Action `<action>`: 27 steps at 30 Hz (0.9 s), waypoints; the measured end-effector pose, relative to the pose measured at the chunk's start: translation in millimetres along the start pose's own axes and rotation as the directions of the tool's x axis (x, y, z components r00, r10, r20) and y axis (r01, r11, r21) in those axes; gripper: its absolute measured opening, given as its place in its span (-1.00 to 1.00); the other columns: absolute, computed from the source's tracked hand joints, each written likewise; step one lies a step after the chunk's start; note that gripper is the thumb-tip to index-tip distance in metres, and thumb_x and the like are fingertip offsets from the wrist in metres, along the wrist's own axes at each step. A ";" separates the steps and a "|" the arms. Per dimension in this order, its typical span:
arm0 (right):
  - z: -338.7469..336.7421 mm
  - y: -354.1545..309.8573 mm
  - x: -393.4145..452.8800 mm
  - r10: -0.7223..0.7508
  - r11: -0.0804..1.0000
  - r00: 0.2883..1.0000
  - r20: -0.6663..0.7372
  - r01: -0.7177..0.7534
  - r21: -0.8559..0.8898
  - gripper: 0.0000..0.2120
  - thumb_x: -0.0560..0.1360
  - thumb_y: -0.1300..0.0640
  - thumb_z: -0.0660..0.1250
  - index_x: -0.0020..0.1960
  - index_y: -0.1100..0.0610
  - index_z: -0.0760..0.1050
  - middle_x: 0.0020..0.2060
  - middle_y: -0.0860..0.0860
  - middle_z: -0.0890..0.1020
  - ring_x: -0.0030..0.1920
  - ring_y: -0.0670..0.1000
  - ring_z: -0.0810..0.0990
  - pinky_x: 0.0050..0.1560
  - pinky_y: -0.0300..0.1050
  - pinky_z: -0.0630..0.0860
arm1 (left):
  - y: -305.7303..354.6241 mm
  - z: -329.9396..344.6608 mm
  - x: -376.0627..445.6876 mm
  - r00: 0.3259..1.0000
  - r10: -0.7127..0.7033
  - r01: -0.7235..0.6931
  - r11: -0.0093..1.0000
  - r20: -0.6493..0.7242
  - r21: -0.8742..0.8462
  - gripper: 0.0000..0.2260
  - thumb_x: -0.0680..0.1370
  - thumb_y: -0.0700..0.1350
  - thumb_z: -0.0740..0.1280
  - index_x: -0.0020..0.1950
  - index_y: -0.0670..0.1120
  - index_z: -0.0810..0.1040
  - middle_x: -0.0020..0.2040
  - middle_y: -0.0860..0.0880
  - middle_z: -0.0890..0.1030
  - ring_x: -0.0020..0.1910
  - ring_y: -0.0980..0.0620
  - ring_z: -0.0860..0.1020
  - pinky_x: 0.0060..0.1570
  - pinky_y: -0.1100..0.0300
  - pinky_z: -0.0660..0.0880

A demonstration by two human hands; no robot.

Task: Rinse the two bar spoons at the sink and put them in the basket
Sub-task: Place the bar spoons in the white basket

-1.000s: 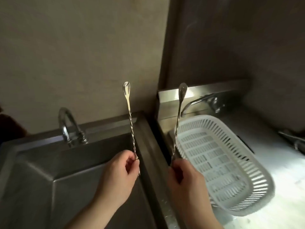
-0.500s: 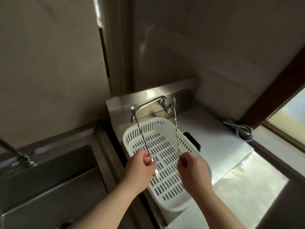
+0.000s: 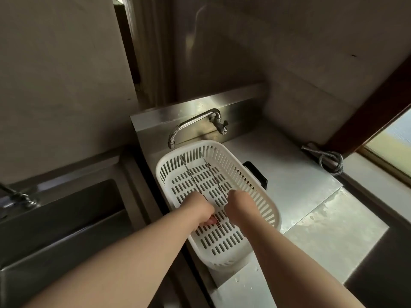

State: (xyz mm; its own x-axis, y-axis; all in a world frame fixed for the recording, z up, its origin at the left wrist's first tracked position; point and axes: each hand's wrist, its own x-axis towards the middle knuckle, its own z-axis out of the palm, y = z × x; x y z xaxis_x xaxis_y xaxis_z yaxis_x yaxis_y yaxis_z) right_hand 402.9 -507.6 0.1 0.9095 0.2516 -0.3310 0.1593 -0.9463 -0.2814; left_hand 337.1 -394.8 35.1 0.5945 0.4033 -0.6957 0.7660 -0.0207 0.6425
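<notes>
A white slotted plastic basket (image 3: 262, 192) sits on the steel counter right of the sink. Both of my hands are low inside it. My left hand (image 3: 200, 210) grips the end of one twisted bar spoon (image 3: 190, 174), whose shaft lies along the basket floor pointing to the far end. My right hand (image 3: 239, 204) grips the second bar spoon (image 3: 213, 174), which runs parallel to the first. Both spoons look blurred, and their bowls are hard to make out near the far wall of the basket.
A deep steel sink (image 3: 66, 218) with its tap (image 3: 15, 196) is at the left. A second chrome tap (image 3: 195, 125) overhangs the basket's far end. A black object (image 3: 255, 174) sits behind the basket. A coiled metal hose (image 3: 329, 161) lies by the window.
My hands carried the two spoons from above the sink to the right and lowered them from upright to flat inside the basket. The view swung right and down.
</notes>
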 end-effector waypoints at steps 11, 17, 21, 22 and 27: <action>20.8 14.9 -1.6 0.047 0.997 0.999 0.006 -0.046 -0.064 -0.71 0.39 0.39 0.20 -0.34 0.03 0.34 -0.35 -0.03 0.51 -0.38 -0.05 0.51 -0.41 -0.15 0.50 | -4.8 21.2 12.2 0.991 -0.105 0.089 0.981 0.082 0.171 -0.84 0.52 -0.31 0.37 0.08 -0.30 0.56 -0.08 -0.22 0.70 -0.16 -0.14 0.73 -0.03 0.00 0.66; 15.7 17.0 -8.4 0.027 0.995 0.999 0.032 -0.024 -0.102 -0.73 0.40 0.38 0.18 -0.33 0.05 0.31 -0.33 -0.03 0.47 -0.38 -0.07 0.45 -0.45 -0.18 0.36 | -6.8 27.4 11.2 0.994 -0.059 0.033 0.961 0.087 0.274 -0.78 0.50 -0.33 0.39 0.13 -0.32 0.55 0.01 -0.23 0.66 -0.13 -0.15 0.70 -0.10 0.02 0.67; 15.0 19.0 -11.9 -0.007 0.992 0.999 0.034 0.012 -0.123 -0.73 0.41 0.36 0.16 -0.34 0.05 0.29 -0.35 -0.04 0.45 -0.39 -0.08 0.42 -0.44 -0.19 0.34 | -7.7 27.7 5.7 0.994 -0.068 0.038 0.955 0.091 0.293 -0.82 0.51 -0.34 0.35 0.11 -0.29 0.56 -0.02 -0.23 0.65 -0.09 -0.19 0.71 -0.03 -0.05 0.66; 14.4 18.7 -13.5 -0.010 0.993 0.999 0.032 0.014 -0.119 -0.73 0.42 0.35 0.17 -0.35 0.04 0.28 -0.36 -0.04 0.44 -0.40 -0.09 0.40 -0.46 -0.20 0.30 | -7.5 27.2 4.5 0.995 -0.056 0.028 0.954 0.087 0.298 -0.82 0.52 -0.33 0.34 0.11 -0.29 0.56 -0.01 -0.24 0.66 -0.07 -0.20 0.71 0.00 -0.06 0.65; 12.4 16.6 -19.8 0.000 0.996 1.000 0.003 0.000 -0.095 -0.75 0.45 0.31 0.18 -0.33 0.03 0.31 -0.32 -0.05 0.47 -0.35 -0.10 0.44 -0.41 -0.23 0.36 | -1.3 15.5 -9.9 0.998 0.063 -0.063 0.945 0.009 0.320 -0.80 0.51 -0.15 0.32 0.11 -0.16 0.52 -0.03 -0.12 0.67 -0.11 -0.13 0.67 -0.13 0.03 0.65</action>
State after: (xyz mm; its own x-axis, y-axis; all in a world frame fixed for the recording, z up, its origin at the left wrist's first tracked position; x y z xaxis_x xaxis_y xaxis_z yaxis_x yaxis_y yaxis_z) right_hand 382.7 -525.7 -9.2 0.9083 0.2518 -0.3339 0.1949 -0.9613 -0.1947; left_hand 334.1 -413.0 36.2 0.6438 0.3929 -0.6566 0.7651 -0.3380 0.5480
